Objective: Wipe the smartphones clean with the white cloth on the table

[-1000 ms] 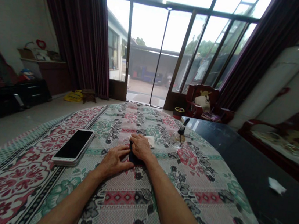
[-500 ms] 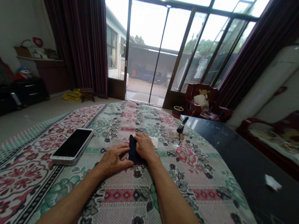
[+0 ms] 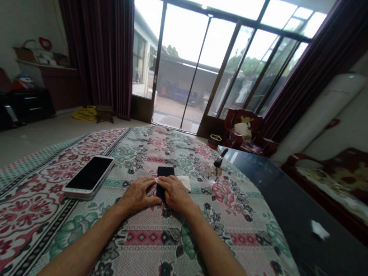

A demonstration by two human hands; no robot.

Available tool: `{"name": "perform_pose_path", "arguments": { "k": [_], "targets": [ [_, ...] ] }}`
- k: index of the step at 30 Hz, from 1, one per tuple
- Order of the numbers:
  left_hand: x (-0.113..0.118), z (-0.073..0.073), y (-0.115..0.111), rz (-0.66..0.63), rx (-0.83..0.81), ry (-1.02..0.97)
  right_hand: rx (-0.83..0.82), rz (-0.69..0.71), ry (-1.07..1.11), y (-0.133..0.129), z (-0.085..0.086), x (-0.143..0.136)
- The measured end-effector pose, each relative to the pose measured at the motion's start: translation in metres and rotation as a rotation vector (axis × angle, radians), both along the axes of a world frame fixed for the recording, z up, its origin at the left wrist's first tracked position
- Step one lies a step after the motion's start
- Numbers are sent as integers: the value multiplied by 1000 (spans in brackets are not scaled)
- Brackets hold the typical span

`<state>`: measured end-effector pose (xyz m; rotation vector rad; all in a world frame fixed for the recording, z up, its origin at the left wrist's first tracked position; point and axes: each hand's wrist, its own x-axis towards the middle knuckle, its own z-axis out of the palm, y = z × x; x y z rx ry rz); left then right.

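A small dark flat object (image 3: 166,171) lies on the flowered tablecloth (image 3: 142,260), partly covered by my hands. My right hand (image 3: 176,195) rests over its right side and middle, fingers bent and pointing left, with a pale cloth or tissue (image 3: 184,182) showing beyond the knuckles and a bit of white at the fingertips. At the object's left edge is my left hand (image 3: 138,195), its thumb and fingers apart, touching the near left side. Whether either hand pinches anything is hidden.
Left of my hands lies a white-framed phone-like device (image 3: 90,175) on another flat item. A clear glass bottle with a black top (image 3: 215,172) stands to the right. Beyond it, a dark glossy table (image 3: 284,202) carries a crumpled white scrap (image 3: 320,230).
My right hand has slid nearer over the dark object, baring its far end. The camera view has shifted and tilted slightly.
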<state>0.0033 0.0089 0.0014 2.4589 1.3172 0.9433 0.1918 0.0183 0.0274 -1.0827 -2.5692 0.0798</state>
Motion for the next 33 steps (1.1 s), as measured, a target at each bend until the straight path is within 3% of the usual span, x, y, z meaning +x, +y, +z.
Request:
{"name": "perform_pose_path", "arguments": {
  "k": [8,23,33],
  "targets": [
    [1,-3,-1,68,-2,-20,7,150,-4,-21,4,11],
    [-5,1,2,29,-148,246,-36,198,41,-37,7,16],
    [-5,6,0,31,-172,272,-32,241,31,-50,10,23]
  ]
}}
